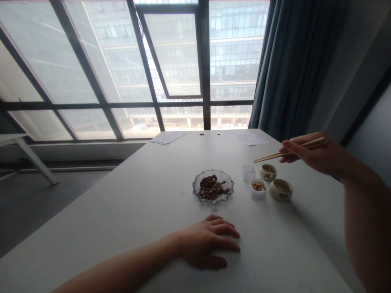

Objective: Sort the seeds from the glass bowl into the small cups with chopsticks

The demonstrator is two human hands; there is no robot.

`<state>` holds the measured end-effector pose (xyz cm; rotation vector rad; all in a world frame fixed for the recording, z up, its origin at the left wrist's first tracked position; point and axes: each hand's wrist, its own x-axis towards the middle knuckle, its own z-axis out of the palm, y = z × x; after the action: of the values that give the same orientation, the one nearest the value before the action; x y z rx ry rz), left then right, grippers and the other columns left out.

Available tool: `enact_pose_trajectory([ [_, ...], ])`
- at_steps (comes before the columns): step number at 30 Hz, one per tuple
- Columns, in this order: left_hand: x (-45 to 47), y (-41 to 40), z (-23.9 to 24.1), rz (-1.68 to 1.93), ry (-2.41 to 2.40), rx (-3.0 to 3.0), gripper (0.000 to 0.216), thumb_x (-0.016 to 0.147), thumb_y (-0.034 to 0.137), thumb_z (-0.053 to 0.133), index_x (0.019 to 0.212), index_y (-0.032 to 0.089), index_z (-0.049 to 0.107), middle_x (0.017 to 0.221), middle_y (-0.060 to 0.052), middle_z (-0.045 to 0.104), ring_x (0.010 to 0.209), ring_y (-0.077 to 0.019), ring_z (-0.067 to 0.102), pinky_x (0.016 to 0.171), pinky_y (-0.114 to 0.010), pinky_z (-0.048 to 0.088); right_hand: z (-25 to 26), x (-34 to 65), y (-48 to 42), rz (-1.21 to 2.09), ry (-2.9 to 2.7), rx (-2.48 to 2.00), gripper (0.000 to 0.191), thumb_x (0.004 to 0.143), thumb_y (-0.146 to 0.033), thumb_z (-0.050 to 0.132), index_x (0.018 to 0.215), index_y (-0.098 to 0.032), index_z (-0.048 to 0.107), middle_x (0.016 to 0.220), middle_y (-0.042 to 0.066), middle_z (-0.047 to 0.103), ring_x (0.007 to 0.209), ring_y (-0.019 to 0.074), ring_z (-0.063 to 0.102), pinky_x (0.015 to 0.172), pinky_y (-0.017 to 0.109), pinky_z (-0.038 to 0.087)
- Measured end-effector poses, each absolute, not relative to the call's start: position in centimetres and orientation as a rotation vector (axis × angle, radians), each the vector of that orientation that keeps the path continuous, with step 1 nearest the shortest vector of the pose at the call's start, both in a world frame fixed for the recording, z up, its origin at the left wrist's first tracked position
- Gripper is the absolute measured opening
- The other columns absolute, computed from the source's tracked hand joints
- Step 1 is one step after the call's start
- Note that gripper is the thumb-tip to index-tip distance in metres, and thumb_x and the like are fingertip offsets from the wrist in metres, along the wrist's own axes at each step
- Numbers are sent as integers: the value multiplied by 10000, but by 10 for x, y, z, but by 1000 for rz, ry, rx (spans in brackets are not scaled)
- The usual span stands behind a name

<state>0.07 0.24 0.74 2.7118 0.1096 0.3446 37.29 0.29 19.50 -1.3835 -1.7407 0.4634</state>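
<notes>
My right hand (314, 152) grips a pair of wooden chopsticks (275, 156), raised over the right side of the table. Their tips point left, above two small clear plastic cups and two ceramic cups. The near plastic cup (258, 194) holds pale brown pieces; the far plastic cup (249, 173) looks see-through. Dark characters mark the far ceramic cup (269, 176) and the near ceramic cup (281, 194). My left hand (210, 242) lies flat on the table, fingers spread, in front of a scalloped glass dish (227, 195). Dark brown dried slices (210, 187) are heaped in that dish.
White paper sheets (168, 138) lie at the table's far left corner, and another sheet (252, 139) at the far right. Beyond the white table (146, 195) stand large windows and a blue curtain (287, 65). Another table (14, 139) is at the left.
</notes>
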Motion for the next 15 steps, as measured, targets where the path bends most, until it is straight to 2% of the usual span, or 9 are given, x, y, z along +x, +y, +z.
enact_pose_trajectory([
  [6,1,2,8,337,119,2709,530,964,572,627,1417,299,589,1508,-75,608,1428,-268,539,1260,-435,295,172,321,21,712,-1954,-1163,450,934,-627,697,915,-199,835,888,121,832,837,294,800,765,392,646],
  [11,2,2,6,332,121,2707,536,972,589,606,1422,299,593,1504,-92,612,1431,-287,540,1260,-457,301,147,290,36,791,-2112,-1191,466,932,-604,702,867,-157,816,807,103,814,763,254,782,642,304,578],
  [15,2,2,6,342,115,2721,541,962,576,630,1426,301,583,1507,-78,609,1433,-274,537,1265,-437,292,134,275,40,818,-2153,-1191,454,949,-596,678,883,-169,817,791,91,810,762,249,774,655,313,581],
])
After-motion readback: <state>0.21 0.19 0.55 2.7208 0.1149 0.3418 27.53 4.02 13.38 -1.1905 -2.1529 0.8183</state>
